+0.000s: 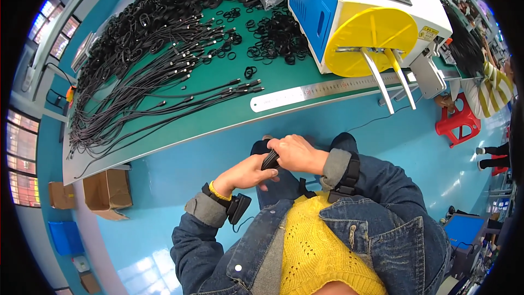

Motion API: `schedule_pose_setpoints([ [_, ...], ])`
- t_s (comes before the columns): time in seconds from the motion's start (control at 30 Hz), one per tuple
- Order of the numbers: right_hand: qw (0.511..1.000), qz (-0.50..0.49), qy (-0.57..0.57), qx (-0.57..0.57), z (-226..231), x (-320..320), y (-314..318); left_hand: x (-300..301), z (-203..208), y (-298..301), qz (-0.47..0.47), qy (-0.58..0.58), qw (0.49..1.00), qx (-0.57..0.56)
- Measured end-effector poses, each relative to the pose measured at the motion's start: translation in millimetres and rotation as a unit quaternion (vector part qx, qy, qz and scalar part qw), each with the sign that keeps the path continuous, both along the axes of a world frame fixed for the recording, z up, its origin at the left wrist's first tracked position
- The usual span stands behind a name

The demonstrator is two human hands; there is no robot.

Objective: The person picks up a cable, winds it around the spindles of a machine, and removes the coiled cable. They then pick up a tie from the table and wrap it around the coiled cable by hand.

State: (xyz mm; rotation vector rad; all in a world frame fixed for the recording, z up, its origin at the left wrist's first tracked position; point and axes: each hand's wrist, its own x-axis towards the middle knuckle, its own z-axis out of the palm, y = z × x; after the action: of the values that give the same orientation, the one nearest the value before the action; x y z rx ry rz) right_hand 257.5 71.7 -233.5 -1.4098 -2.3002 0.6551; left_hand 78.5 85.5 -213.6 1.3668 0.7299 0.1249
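Above my lap, both hands close around a small bundle of black cable [270, 160], its loops pressed side by side. My left hand [244, 173] grips its lower left side, the thumb lying along it. From the upper right, my right hand [297, 153] wraps its fingers over the other end. Both palms hide much of the bundle. On the green table [218, 101] ahead, long black cables with metal plugs [147, 79] lie fanned out at the left. Behind them is a heap of coiled black cables [142, 22].
A blue and white machine with a yellow disc [349, 49] and two prongs stands on the table's right. A steel ruler [289, 97] lies along the near edge; small black loops [278, 38] are piled behind. Cardboard box [107, 194] at floor left, red stool [459, 121] and another person [488, 90] right.
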Motion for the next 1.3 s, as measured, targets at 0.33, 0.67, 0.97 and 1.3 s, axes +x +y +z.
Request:
schedule_pose_setpoints([
  [0.33,0.997,-0.030,0.050,-0.049,-19.1,-13.0,13.9,-10.7,-15.8,-6.7,0.119,0.096,0.908,0.389],
  [0.67,0.999,-0.024,0.035,-0.015,-9.2,-20.7,12.6,-22.2,-27.1,3.7,0.068,0.082,0.987,0.117],
  [0.97,0.967,0.234,-0.061,-0.076,55.3,-9.4,49.5,-5.5,-44.4,-17.2,0.189,-0.114,0.946,-0.237],
  [1.3,0.960,-0.212,-0.046,0.179,7.4,33.1,174.4,11.1,-14.0,-0.2,0.249,-0.187,0.944,-0.108],
])
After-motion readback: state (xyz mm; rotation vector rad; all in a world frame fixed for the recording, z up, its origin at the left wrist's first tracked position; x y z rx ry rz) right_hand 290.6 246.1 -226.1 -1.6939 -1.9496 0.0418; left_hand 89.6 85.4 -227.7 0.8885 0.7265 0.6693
